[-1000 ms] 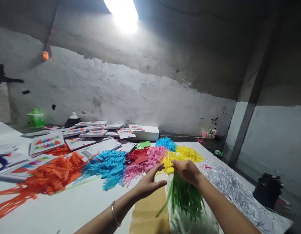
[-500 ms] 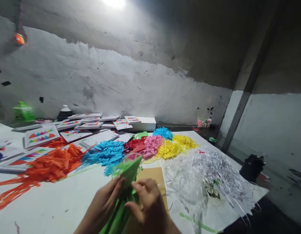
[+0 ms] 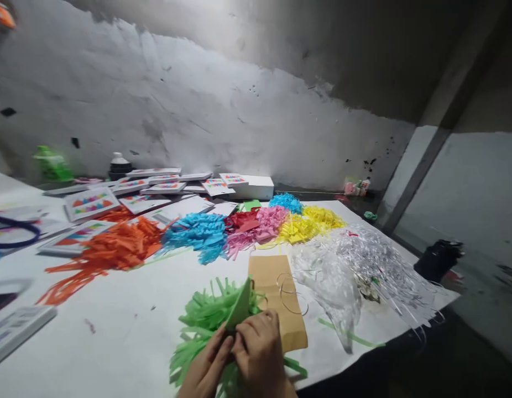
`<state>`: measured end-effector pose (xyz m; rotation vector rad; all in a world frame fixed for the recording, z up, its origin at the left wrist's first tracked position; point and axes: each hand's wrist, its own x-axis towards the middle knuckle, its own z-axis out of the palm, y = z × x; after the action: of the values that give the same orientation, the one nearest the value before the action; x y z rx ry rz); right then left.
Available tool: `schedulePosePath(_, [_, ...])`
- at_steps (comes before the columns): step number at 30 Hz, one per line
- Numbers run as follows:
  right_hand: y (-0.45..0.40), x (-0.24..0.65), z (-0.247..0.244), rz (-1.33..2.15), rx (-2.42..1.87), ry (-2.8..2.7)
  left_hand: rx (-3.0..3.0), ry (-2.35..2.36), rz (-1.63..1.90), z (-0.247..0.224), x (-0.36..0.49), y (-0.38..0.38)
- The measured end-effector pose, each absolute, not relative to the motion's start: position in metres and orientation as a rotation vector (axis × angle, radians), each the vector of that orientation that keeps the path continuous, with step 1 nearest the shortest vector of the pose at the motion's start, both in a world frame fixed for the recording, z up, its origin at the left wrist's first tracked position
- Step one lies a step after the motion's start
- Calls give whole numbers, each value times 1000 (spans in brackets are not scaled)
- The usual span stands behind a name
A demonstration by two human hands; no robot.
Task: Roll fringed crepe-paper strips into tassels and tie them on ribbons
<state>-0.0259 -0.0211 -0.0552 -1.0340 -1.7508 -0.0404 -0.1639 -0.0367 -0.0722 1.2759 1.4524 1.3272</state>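
Note:
Near the front of the white table [image 3: 110,342], my left hand [image 3: 209,359] pinches a folded piece of green paper [image 3: 240,304] from the left. My right hand [image 3: 258,345] closes on the same paper from the right, its fingertips touching those of the left. Green fringed strips [image 3: 204,307] spread out around and beneath both hands. Partly behind my right hand lies a brown paper sheet [image 3: 276,276], with a loose thin wire or string loop [image 3: 292,293] on it.
Fringe piles of orange [image 3: 123,243], blue [image 3: 198,232], red [image 3: 241,220], pink [image 3: 270,221] and yellow [image 3: 299,228] cross the middle. Printed white boxes [image 3: 92,203] lie behind at left. Clear plastic [image 3: 326,290] and silvery strands [image 3: 372,260] lie right. A black object [image 3: 438,260] stands beyond the table's edge.
The view has tilted down and shifted left. The green strips, bunched downward before, now fan out to the left and below my hands. Both hands still hold the green paper.

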Motion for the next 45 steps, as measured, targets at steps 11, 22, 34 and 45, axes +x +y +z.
schedulePosePath(11, [-28,12,-45,315,-1063,-1771,1452,1146,1199,-37,-145,-35])
schedulePosePath(22, [-32,16,-51,-179,-1035,-1905,1418,1140,1223,-35,-132,-35])
schedulePosePath(34, [-24,17,-50,592,-1146,-1584,1487,1120,1202,-33,-132,-36])
schedulePosePath(45, [-15,36,-28,461,-1047,-1742,1818,1294,1187,-24,-145,-24])
